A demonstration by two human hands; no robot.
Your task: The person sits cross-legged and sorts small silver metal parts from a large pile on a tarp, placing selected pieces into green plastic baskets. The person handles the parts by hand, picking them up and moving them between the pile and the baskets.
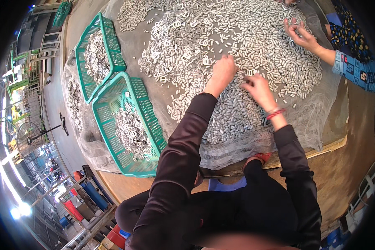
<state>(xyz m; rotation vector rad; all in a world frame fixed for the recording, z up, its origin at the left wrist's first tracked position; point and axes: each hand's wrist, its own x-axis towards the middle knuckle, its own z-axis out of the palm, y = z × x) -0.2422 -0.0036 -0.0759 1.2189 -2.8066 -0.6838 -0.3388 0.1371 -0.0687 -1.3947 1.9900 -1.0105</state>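
Over the spread of small grey metal parts, my left hand (pixel 223 74) is closed, its fingers curled down with the tips together. Whatever it pinches is too small to make out. To its right, my right hand (pixel 259 91) has its thumb and fingers bent and apart, with nothing visible in them. A slotted metal buckle (pixel 251 72) lies by its fingertips. Below both hands is a heap of grey capsule-shaped metal pieces (pixel 229 118). Further up, many flat slotted buckles (pixel 171 37) lie mixed among the pieces.
Two green plastic baskets stand at the left, a nearer one (pixel 102 118) and a farther one (pixel 81 54), both holding buckles. Sheer netting (pixel 312 125) lies under the heap. Another person's hand (pixel 302 36) reaches in at the upper right. A fan (pixel 29 141) stands beyond the left edge.
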